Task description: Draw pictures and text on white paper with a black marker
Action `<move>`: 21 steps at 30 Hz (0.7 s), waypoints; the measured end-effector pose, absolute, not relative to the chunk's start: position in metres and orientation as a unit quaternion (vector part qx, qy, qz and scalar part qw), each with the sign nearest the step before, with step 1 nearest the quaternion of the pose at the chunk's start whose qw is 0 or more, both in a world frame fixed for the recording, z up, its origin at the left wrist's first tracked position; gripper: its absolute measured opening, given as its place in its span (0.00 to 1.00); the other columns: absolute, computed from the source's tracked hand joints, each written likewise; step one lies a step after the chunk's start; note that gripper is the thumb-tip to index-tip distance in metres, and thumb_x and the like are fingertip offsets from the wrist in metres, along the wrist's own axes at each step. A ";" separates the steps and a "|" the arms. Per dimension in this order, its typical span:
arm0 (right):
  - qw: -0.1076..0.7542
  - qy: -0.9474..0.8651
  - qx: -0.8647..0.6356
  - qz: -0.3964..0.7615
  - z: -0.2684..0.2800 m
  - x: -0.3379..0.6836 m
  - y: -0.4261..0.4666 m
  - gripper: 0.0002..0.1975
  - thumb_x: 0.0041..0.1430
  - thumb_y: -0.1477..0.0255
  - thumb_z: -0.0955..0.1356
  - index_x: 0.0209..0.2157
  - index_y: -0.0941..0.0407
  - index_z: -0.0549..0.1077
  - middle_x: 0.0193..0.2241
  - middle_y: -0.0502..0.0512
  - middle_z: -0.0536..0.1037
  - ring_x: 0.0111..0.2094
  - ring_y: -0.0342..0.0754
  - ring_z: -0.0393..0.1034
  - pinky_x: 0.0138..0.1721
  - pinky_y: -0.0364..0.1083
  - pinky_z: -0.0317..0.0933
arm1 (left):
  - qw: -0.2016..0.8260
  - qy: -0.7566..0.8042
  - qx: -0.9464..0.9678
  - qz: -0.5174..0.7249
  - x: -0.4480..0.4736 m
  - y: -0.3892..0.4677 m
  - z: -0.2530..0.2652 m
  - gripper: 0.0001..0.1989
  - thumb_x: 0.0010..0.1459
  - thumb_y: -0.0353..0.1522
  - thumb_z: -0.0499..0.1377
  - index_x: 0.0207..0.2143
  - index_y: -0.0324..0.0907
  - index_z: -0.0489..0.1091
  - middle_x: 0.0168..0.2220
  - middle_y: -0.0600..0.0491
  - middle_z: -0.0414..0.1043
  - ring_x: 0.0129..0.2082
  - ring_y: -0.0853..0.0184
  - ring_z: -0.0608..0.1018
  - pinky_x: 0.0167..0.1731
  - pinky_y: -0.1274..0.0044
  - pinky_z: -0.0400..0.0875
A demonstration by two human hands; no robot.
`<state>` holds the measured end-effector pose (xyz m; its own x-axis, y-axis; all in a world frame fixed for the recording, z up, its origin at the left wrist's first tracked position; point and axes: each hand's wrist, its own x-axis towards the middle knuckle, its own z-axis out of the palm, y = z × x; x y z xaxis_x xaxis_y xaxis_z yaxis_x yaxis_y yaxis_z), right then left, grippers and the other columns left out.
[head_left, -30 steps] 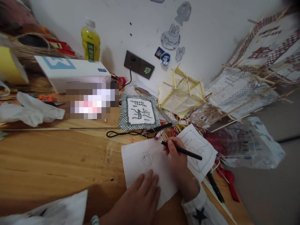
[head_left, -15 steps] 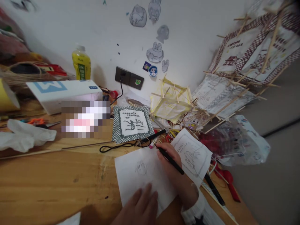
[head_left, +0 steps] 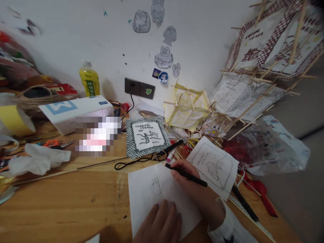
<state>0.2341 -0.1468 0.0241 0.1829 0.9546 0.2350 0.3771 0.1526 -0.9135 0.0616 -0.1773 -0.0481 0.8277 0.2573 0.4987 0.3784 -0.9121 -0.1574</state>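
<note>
A white sheet of paper (head_left: 141, 209) with a small, faint pencil sketch (head_left: 155, 186) lies on the wooden table. My left hand (head_left: 162, 222) rests flat on its lower part, fingers stretched out. In my right hand (head_left: 186, 172) is a black pencil (head_left: 194, 178), pinched between thumb and fingers. Its light tip points left, near the sheet's top edge; whether it touches the paper I cannot tell. Beside my right hand, a second sheet with a pencil drawing and writing (head_left: 215, 168) lies at a slant. A card with a dark green checked border (head_left: 148, 137) sits beyond the paper.
Stick-and-paper lanterns, one yellow (head_left: 187, 116), crowd the back right near a clear plastic bag (head_left: 283, 145). At left are a white box (head_left: 76, 113), a yellow bottle (head_left: 89, 79), a crumpled tissue (head_left: 40, 158) and scissors (head_left: 52, 143). A black cord (head_left: 126, 165) lies behind the paper.
The camera view has shifted slightly. The pencil in my right hand lies at a flatter angle, its tip now showing farther left. My left hand stays on the paper.
</note>
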 end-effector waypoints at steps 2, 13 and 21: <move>0.479 -0.589 -0.568 0.317 0.026 0.233 -0.148 0.07 0.53 0.70 0.68 0.36 0.52 0.74 0.35 0.52 0.78 0.38 0.48 0.72 0.41 0.48 0.66 | 0.127 -0.169 -0.953 -0.216 0.061 -0.177 -0.046 0.13 0.66 0.33 0.52 0.50 0.41 0.68 0.51 0.48 0.71 0.51 0.58 0.72 0.48 0.71 0.65; 0.440 -0.543 -0.528 0.484 0.018 0.223 -0.145 0.14 0.58 0.59 0.65 0.25 0.54 0.70 0.19 0.48 0.73 0.19 0.43 0.63 0.23 0.43 0.59 | 0.122 -0.164 -0.948 -0.245 0.065 -0.176 -0.033 0.12 0.66 0.34 0.51 0.45 0.39 0.71 0.46 0.47 0.75 0.48 0.53 0.75 0.43 0.67 0.67; 0.392 -0.566 -0.557 0.464 0.026 0.221 -0.148 0.13 0.58 0.60 0.64 0.25 0.53 0.68 0.21 0.48 0.72 0.23 0.45 0.66 0.27 0.45 0.62 | 0.114 -0.173 -0.943 -0.260 0.067 -0.177 -0.031 0.12 0.66 0.33 0.50 0.43 0.39 0.71 0.46 0.45 0.75 0.47 0.54 0.76 0.43 0.68 0.66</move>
<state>0.2211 -0.1482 0.0262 -0.0725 0.9947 -0.0736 0.2669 -0.0518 -0.9623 0.0666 -0.1772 -0.0308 0.8053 0.2667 0.5295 0.3849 -0.9145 -0.1247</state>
